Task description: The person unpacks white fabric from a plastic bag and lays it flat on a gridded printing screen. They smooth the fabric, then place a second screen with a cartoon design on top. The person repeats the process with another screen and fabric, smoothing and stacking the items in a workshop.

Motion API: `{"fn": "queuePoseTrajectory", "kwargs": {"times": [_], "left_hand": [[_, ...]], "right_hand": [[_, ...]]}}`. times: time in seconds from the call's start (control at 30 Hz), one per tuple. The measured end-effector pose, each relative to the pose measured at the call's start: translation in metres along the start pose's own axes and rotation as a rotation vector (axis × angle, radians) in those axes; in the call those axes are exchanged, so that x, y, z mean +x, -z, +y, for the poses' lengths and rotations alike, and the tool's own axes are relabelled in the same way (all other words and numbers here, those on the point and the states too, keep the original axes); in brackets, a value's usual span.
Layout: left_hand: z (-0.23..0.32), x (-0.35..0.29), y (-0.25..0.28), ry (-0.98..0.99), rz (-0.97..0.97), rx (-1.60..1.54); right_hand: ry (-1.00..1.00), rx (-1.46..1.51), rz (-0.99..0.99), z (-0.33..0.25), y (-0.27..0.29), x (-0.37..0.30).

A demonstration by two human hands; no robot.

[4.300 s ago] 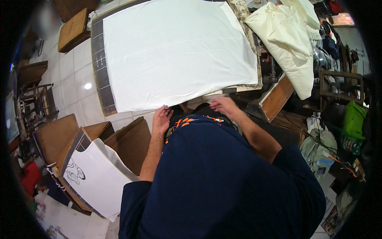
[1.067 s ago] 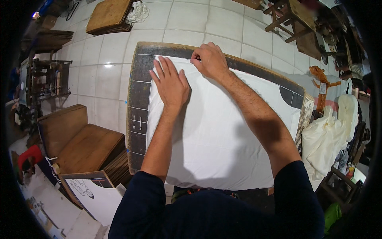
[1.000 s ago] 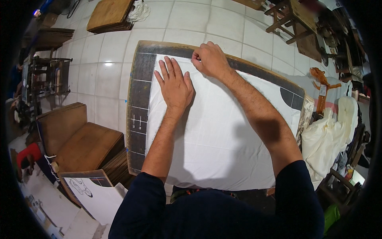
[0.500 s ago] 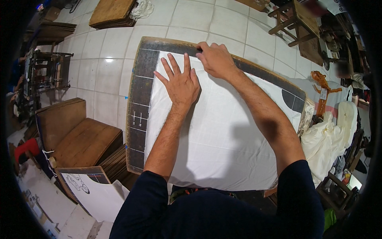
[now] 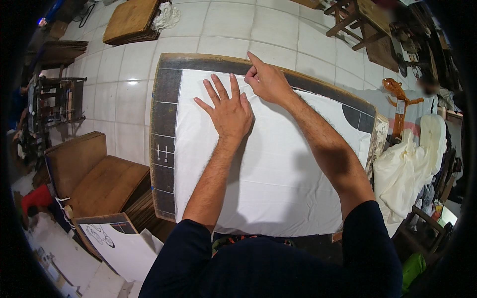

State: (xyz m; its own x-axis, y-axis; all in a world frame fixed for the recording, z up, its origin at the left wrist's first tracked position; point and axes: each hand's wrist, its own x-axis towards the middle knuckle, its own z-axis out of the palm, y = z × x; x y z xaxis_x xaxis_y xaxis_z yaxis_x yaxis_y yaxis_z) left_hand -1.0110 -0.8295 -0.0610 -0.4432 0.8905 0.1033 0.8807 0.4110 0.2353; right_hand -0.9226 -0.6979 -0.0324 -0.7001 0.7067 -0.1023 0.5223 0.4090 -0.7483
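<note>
A piece of white cloth [image 5: 278, 159] lies spread over a dark board [image 5: 164, 126] marked with white lines. My left hand [image 5: 231, 114] rests flat on the cloth near its upper left corner, fingers spread. At the cloth's far edge is my right hand [image 5: 268, 82], its thumb and curled fingers pinched together there. Its index finger stretches out past the board's wooden rim. Exactly how much cloth sits in that pinch is hidden. A curved cut-out at the cloth's right end lets the dark board show through.
Stacked brown boards [image 5: 112, 174] stand at the left, beside a board with a printed white sheet [image 5: 121, 248]. Cream cloth [image 5: 397, 174] and an orange tape-wrapped object [image 5: 399, 107] are at the right. A wooden stool [image 5: 360, 25] and another board stack [image 5: 130, 21] stand on the tiled floor.
My right hand's index finger has straightened outward from its bent position at the board's edge. The left hand stays flat on the cloth. The whole view has shifted slightly.
</note>
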Motion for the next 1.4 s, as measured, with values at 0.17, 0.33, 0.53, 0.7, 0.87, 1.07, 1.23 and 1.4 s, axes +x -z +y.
{"fn": "queuePoseTrajectory", "kwargs": {"times": [0.17, 0.33, 0.53, 0.7, 0.87, 1.07, 1.23, 1.4], "left_hand": [[0.009, -0.002, -0.001, 0.016, 0.005, 0.013], [0.025, -0.009, -0.002, -0.051, -0.043, -0.014], [0.039, -0.013, -0.002, -0.034, -0.021, -0.018], [0.053, -0.016, -0.004, -0.111, -0.065, -0.039], [0.071, -0.021, -0.008, -0.099, -0.056, -0.062], [0.086, -0.025, -0.010, -0.106, -0.048, -0.033], [0.112, -0.031, -0.015, -0.141, -0.072, -0.073], [0.120, -0.034, -0.017, -0.143, -0.055, -0.050]], "right_hand": [[-0.027, -0.071, 0.047, 0.001, -0.002, -0.005], [-0.076, -0.137, 0.043, 0.002, 0.009, -0.012], [-0.106, -0.180, 0.045, 0.012, 0.023, -0.025], [-0.104, -0.241, 0.079, 0.025, 0.030, -0.038], [-0.153, -0.188, 0.186, 0.033, 0.034, -0.052], [-0.179, -0.218, 0.138, 0.048, 0.055, -0.069], [-0.192, -0.156, 0.167, 0.059, 0.064, -0.081], [-0.209, -0.238, 0.115, 0.071, 0.080, -0.099]]}}
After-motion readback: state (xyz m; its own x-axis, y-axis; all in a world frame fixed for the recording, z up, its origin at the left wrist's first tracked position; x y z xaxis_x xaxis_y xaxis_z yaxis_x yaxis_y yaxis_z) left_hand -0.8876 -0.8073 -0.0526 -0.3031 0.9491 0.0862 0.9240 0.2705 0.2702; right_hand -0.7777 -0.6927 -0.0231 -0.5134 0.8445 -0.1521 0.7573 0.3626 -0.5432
